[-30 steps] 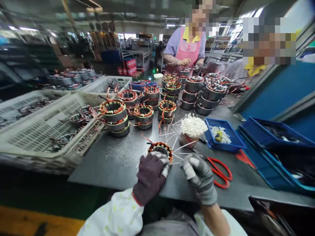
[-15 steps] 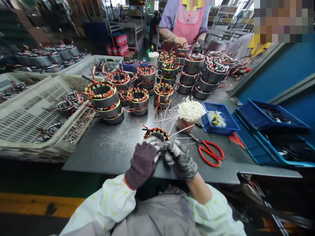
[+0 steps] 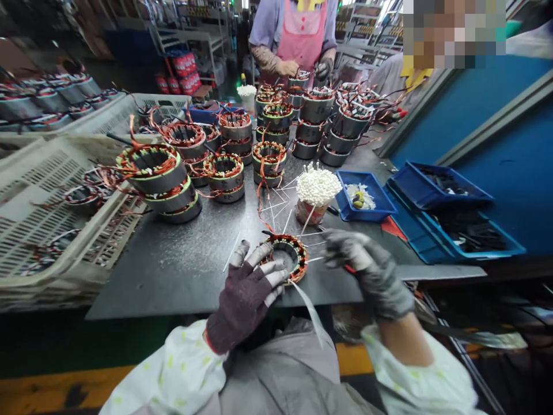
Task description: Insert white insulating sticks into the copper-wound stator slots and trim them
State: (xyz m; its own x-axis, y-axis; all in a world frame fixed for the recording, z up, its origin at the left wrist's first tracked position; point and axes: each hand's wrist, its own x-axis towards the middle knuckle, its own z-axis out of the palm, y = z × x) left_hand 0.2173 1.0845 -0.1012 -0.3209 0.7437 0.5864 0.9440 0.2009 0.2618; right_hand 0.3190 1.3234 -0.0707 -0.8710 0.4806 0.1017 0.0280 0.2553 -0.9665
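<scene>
A spread left hand [image 3: 246, 288] is steadying a wound ring [image 3: 299, 249] that tugging its strip [image 3: 313, 311] could shift, the right hand [image 3: 372, 270] curled, its hold unclear.

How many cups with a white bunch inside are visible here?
2. The near cup stands beside the small blue tray; the far cup is beyond the stacked rings, left of the pink apron. Others may be hidden.

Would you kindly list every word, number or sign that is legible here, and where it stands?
Nothing legible.
Low two-ring stack, centre-left: dark marks, too blurred.
Three-ring stack, right of centre: dark marks, too blurred.
Red containers, background: any print is too small.
</scene>
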